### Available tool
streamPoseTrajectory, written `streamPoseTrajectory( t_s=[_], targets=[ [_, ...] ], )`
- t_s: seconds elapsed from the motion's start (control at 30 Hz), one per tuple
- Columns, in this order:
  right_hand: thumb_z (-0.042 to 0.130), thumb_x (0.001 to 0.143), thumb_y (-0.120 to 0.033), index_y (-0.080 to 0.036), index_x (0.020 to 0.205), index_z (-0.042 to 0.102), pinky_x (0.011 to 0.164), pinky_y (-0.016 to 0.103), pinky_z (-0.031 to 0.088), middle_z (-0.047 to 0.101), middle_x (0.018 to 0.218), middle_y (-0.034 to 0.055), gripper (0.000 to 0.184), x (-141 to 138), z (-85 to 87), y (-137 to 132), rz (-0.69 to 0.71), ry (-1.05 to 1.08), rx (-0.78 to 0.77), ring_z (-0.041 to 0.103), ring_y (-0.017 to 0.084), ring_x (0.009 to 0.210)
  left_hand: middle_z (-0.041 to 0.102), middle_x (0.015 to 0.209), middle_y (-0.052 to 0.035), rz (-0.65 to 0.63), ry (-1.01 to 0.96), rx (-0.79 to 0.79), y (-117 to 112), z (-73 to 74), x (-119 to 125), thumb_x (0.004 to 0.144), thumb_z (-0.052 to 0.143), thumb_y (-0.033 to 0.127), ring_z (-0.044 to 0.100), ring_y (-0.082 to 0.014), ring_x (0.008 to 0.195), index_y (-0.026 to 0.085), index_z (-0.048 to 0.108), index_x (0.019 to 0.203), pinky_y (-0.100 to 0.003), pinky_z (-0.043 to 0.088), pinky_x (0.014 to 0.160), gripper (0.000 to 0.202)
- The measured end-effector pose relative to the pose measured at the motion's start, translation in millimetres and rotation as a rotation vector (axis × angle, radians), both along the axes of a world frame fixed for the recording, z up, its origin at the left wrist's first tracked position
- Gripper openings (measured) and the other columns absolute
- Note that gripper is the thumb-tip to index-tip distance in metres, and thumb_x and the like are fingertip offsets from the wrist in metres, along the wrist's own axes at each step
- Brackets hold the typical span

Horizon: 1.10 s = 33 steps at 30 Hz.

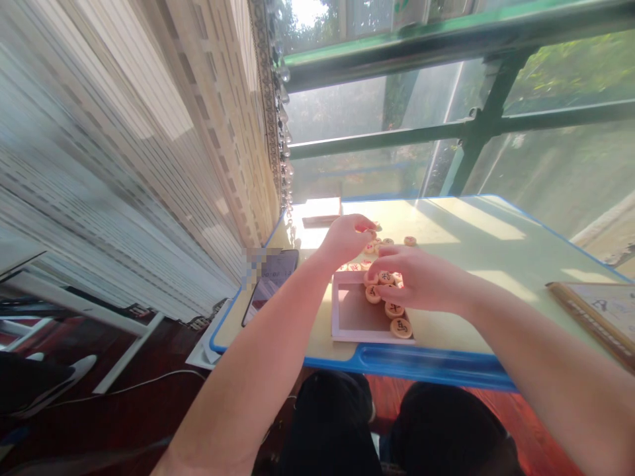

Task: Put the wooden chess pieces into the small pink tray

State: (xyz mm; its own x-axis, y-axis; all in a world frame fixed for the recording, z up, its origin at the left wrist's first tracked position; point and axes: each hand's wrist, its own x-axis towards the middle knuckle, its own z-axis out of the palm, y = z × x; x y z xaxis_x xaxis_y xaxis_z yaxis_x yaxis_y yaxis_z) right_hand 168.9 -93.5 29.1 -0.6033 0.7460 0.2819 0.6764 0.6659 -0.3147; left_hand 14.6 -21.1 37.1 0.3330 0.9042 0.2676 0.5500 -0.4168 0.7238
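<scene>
My left hand (347, 237) reaches over the table, its fingers curled down onto a Chinese chess piece (371, 235) among a loose cluster of round wooden pieces. Nearer to me, my right hand (421, 277) is bent over the right side of a shallow box (342, 335), thumb and fingers around Chinese chess pieces (386, 277); its fingertips partly hide them. Below that hand, a piece with a black character (401, 328) lies in the box's near right corner. Several red-marked pieces (354, 267) sit just behind the box's far edge.
A phone (272, 284) lies at the table's left edge, next to a curtain (198, 132). Farther back stands a small pale box (321, 211). One piece (409, 241) lies apart on the right. A brown-edged board (595, 324) rests at the right edge. A window is behind.
</scene>
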Motion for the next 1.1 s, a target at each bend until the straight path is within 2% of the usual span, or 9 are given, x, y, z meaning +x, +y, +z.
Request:
streamPoseTrajectory(
  t_s=[0.07, 0.23, 0.37, 0.47, 0.6, 0.73, 0.87, 1.0, 1.1],
  targets=[
    [0.054, 0.077, -0.023, -0.022, 0.079, 0.069, 0.063, 0.027, 0.041, 0.062, 0.083, 0.0041, 0.015, 4, 1.8, 4, -0.094, 0.064, 0.042, 0.056, 0.016, 0.071, 0.068, 0.097, -0.0067, 0.046, -0.183, -0.057, 3, -0.2, 0, 0.073, 0.06, 0.022, 0.063, -0.0136, 0.076, 0.016, 0.067, 0.091, -0.026, 0.054, 0.067, 0.021],
    [0.048, 0.076, -0.022, -0.02, 0.083, 0.068, 0.066, 0.03, 0.041, 0.062, 0.081, 0.0045, 0.022, 22, 1.2, 25, -0.526, 0.248, 0.19, 0.055, 0.017, 0.07, 0.066, 0.088, -0.0071, 0.096, -0.449, -0.192, 7, 2.4, -1, 0.07, 0.063, 0.021, 0.062, -0.0119, 0.068, 0.015, 0.061, 0.089, -0.025, 0.055, 0.059, 0.02],
    [0.047, 0.076, -0.026, -0.02, 0.092, 0.069, 0.07, 0.033, 0.043, 0.061, 0.083, 0.0075, 0.028, 41, -9.9, 44, -0.724, 0.214, 0.112, 0.056, 0.021, 0.076, 0.064, 0.079, -0.0054, 0.081, -0.459, -0.221, 8, 1.3, -2, 0.068, 0.064, 0.019, 0.064, -0.0134, 0.065, 0.015, 0.057, 0.083, -0.027, 0.055, 0.058, 0.017],
    [0.052, 0.074, -0.033, -0.019, 0.096, 0.07, 0.08, 0.038, 0.043, 0.061, 0.093, 0.0117, 0.032, 52, -20.6, 55, -0.796, 0.146, -0.016, 0.057, 0.025, 0.087, 0.064, 0.077, -0.0047, 0.161, -0.54, -0.202, 9, 2.5, -2, 0.067, 0.063, 0.016, 0.065, -0.0148, 0.065, 0.015, 0.052, 0.082, -0.026, 0.054, 0.055, 0.019],
    [0.051, 0.077, -0.032, -0.017, 0.109, 0.067, 0.095, 0.042, 0.036, 0.063, 0.102, 0.0129, 0.039, 52, -31.0, 63, -0.749, 0.111, -0.033, 0.054, 0.027, 0.104, 0.067, 0.075, -0.0057, 0.23, -0.605, -0.276, 8, 7.9, -3, 0.067, 0.058, 0.013, 0.066, -0.0149, 0.061, 0.015, 0.047, 0.077, -0.026, 0.054, 0.052, 0.015],
    [0.049, 0.08, -0.033, -0.02, 0.112, 0.066, 0.101, 0.041, 0.031, 0.062, 0.115, 0.009, 0.038, 37, -37.1, 62, -0.455, 0.118, 0.075, 0.05, 0.023, 0.111, 0.068, 0.077, -0.0084, 0.141, -0.528, -0.351, 5, 6.4, -3, 0.068, 0.058, 0.011, 0.067, -0.016, 0.063, 0.013, 0.05, 0.077, -0.026, 0.055, 0.055, 0.012],
    [0.05, 0.08, -0.03, -0.023, 0.104, 0.068, 0.1, 0.042, 0.031, 0.066, 0.107, 0.0054, 0.031, 29, -36.4, 58, -0.281, 0.117, 0.115, 0.054, 0.021, 0.104, 0.068, 0.074, -0.0075, 0.028, -0.399, -0.376, 1, -0.1, -1, 0.069, 0.064, 0.013, 0.068, -0.0179, 0.064, 0.013, 0.055, 0.089, -0.028, 0.056, 0.055, 0.022],
    [0.055, 0.07, -0.025, -0.019, 0.085, 0.067, 0.085, 0.033, 0.041, 0.066, 0.088, 0.0044, 0.021, 31, -29.2, 54, -0.311, 0.093, 0.085, 0.057, 0.018, 0.086, 0.069, 0.079, -0.0079, -0.071, -0.322, -0.366, -2, -1.7, -2, 0.066, 0.069, 0.013, 0.068, -0.018, 0.07, 0.013, 0.061, 0.102, -0.03, 0.057, 0.06, 0.037],
    [0.055, 0.072, -0.033, -0.02, 0.075, 0.066, 0.063, 0.026, 0.041, 0.064, 0.074, 0.0019, 0.018, 31, -24.8, 51, -0.37, -0.001, -0.037, 0.055, 0.015, 0.068, 0.069, 0.075, -0.0088, -0.091, -0.237, -0.391, -2, -2.3, -5, 0.063, 0.072, 0.014, 0.066, -0.0166, 0.067, 0.009, 0.067, 0.09, -0.029, 0.056, 0.062, 0.027]
  ],
)
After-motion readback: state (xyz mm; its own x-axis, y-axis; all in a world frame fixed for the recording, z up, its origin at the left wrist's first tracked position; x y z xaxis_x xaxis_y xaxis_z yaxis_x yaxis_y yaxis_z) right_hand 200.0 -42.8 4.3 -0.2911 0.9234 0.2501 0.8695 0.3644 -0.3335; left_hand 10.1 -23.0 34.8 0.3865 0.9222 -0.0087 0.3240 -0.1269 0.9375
